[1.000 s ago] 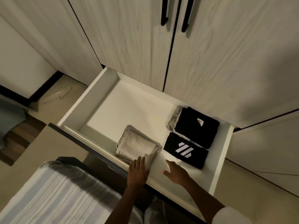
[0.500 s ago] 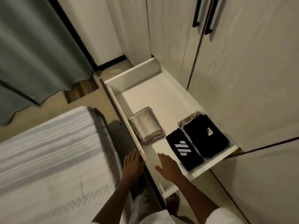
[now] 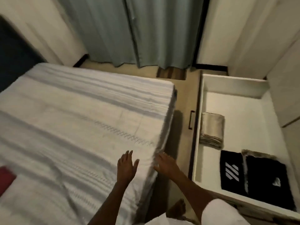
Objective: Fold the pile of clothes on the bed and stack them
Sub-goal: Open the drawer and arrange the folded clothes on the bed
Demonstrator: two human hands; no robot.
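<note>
Hands now over bed (image 3: 65, 127), away from drawer (image 3: 230, 83) on the right. Left hand (image 3: 127, 166) and right hand (image 3: 164, 164) both released, fingers spread, holding nothing. Folded clothes: beige stack (image 3: 211, 130), black pieces (image 3: 259, 172) sit in the drawer. Red item (image 3: 6, 176) lies near-left on the bed, likely next.

The setting is a bedroom in a home. A bed (image 3: 78, 127) with a white, striped cover fills the left of the view, with a dark headboard (image 3: 14, 62) at its far end and grey-green curtains (image 3: 129, 30) hanging to the floor behind it. At the right, an open white drawer (image 3: 230, 85) below pale wood-grain wardrobe doors (image 3: 282, 88) contains a folded beige cloth (image 3: 212, 129) and folded black garments (image 3: 253, 174).
</note>
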